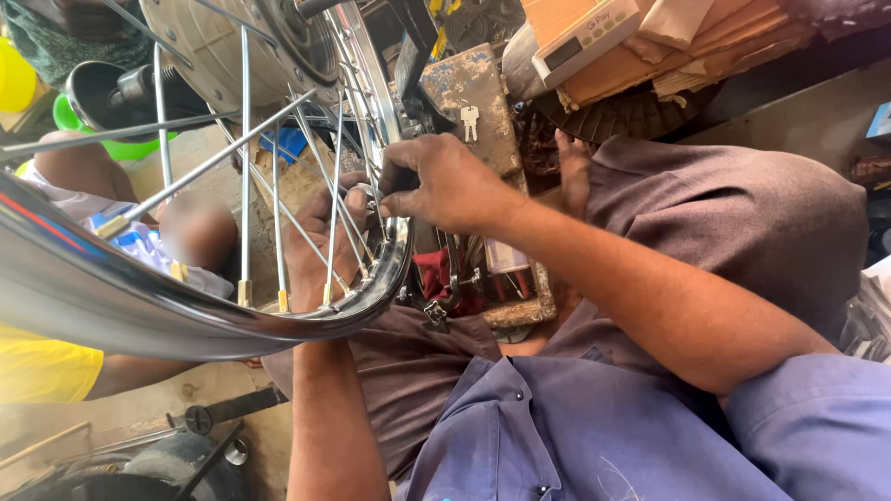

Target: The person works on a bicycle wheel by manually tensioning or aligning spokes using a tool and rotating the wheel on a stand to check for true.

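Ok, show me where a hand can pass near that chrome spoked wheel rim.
Gaps between the thin steel spokes above the chrome wheel rim are open; the left hand sits behind them. Bare concrete floor lies below the rim. It is crowded around the right hand and the paint-stained wooden block.

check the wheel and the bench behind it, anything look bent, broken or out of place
Nothing on the spoked wheel looks bent or broken: the rim's curve is smooth and the visible spokes run straight. The right hand pinches at a spoke near the rim, the left hand behind the spokes. The wooden block behind is chipped and stained.
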